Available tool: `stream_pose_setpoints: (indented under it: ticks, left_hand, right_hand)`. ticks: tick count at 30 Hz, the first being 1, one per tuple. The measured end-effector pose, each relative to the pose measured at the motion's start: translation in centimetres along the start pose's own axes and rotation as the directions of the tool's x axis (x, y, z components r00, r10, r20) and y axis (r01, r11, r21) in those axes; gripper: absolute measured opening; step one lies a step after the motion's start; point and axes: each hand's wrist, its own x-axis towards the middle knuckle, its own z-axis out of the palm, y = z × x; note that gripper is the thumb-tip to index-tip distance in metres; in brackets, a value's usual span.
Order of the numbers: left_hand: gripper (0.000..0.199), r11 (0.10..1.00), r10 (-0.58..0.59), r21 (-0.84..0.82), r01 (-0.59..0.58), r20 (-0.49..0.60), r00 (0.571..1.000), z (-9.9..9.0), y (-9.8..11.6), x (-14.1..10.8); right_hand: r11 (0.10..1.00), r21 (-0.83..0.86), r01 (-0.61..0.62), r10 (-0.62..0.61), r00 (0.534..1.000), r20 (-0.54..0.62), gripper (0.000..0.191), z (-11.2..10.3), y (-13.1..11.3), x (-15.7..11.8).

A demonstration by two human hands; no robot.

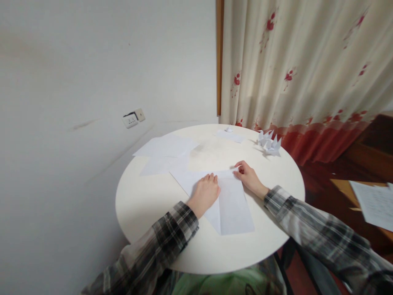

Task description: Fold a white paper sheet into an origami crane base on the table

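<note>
A white sheet of paper lies in front of me with a lengthwise crease and a slanted fold on its left side. My left hand rests palm down on the sheet beside the crease, its fingers laid on the paper and holding nothing. At the sheet's upper right corner, my right hand pinches the edge between thumb and fingers. Folded paper cranes stand together at the right rear of the table. The undersides of the left fingers are hidden.
The round white table carries more loose sheets at the left rear. Farther back, a small folded paper piece sits by another sheet. A wall stands at left, a curtain behind. Written papers lie on a lower surface at right.
</note>
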Motion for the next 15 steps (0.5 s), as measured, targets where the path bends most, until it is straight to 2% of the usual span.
stream_pose_setpoints:
  ticks: [4, 7, 11, 15]
  left_hand:
    - [0.030, 1.000, -0.005, 0.010, 0.005, 0.000, 1.000, -0.13, 0.01, -0.05]
    - [0.030, 1.000, 0.003, 0.019, -0.003, -0.006, 1.000, -0.09, 0.00, -0.14]
    - [0.027, 0.999, 0.034, 0.041, -0.033, -0.009, 0.999, 0.19, -0.01, -0.19]
    - [0.024, 1.000, 0.014, 0.025, -0.014, -0.015, 1.000, 0.29, -0.05, -0.06]
  right_hand:
    - [0.999, 0.000, -0.036, 0.036, 0.999, -0.003, 0.031, 0.02, -0.20, 0.02]
    - [0.996, -0.081, -0.034, 0.035, 0.999, 0.020, 0.036, 0.03, -0.50, -0.13]
    - [0.982, -0.186, 0.021, -0.010, 0.998, 0.061, 0.036, 0.00, -0.65, -0.35]
    - [0.982, -0.186, 0.024, -0.006, 0.996, 0.093, 0.033, -0.01, -0.50, -0.35]
